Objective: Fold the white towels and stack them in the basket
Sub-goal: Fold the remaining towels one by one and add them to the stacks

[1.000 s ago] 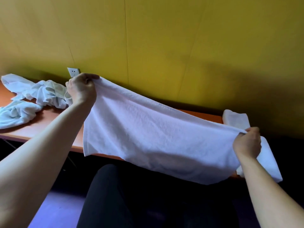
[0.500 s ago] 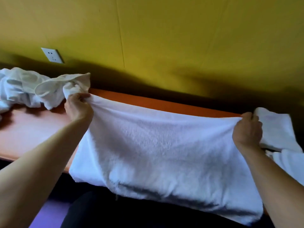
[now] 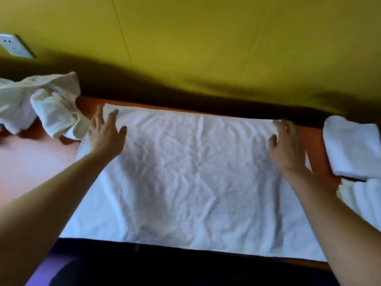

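A white towel (image 3: 191, 178) lies spread flat across the orange table (image 3: 33, 159), its near edge at the table's front edge. My left hand (image 3: 106, 134) is over the towel's far left corner, fingers spread and straight. My right hand (image 3: 285, 145) is over the far right corner with its fingers extended. Neither hand grips the cloth. A heap of crumpled white towels (image 3: 41, 104) sits at the left. A folded white towel (image 3: 352, 147) lies at the right, with more white cloth (image 3: 362, 201) below it. No basket is in view.
A yellow wall (image 3: 206, 42) rises directly behind the table, with a white power socket (image 3: 14, 46) at the far left. A dark gap runs between wall and table. Below the front edge I see dark clothing and a purple floor (image 3: 39, 273).
The towel went from held up and stretched between both hands to lying flat on the table. Both hands let go of its corners and opened over them.
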`<state>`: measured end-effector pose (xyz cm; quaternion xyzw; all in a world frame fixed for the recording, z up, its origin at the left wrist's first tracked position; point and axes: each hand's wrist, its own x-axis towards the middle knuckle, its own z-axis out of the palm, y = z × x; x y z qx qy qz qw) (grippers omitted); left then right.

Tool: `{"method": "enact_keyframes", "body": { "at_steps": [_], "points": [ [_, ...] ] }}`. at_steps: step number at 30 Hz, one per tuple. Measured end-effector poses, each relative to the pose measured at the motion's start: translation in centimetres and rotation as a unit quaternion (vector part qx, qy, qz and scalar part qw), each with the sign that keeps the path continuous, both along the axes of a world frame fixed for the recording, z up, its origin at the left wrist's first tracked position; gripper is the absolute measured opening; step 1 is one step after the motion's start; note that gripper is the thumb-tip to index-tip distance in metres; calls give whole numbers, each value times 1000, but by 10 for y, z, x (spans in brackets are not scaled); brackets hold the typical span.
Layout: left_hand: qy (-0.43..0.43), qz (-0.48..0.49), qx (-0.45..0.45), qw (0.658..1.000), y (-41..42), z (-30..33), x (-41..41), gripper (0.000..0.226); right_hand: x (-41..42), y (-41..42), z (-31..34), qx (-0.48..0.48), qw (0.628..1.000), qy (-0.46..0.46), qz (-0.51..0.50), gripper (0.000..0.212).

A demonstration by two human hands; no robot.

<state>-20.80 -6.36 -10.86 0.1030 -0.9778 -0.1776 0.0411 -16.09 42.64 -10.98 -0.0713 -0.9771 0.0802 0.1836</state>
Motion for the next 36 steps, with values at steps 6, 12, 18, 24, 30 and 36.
{"method": "enact_keyframes", "body": {
  "at_steps": [6,12,18,24,30,36],
  "points": [
    [-12,-147,-85,985,82,-32,94,62,46,10,-41,-20,978,-209,1,68],
    [-66,-206,-111,970,121,-59,118,75,67,32,-32,-18,966,-256,-33,67],
    [9,-205,-101,974,167,-42,135,67,61,55,-11,-53,988,-124,-73,47],
    [127,-472,-3,872,302,-29,219,45,56,88,-7,-31,969,-157,-190,41],
    [37,-597,-71,798,373,-34,263,49,44,102,0,-177,931,-202,-245,57],
    [54,-570,-62,817,379,-36,273,28,29,110,17,-249,901,-262,-239,52]
  ]
}}
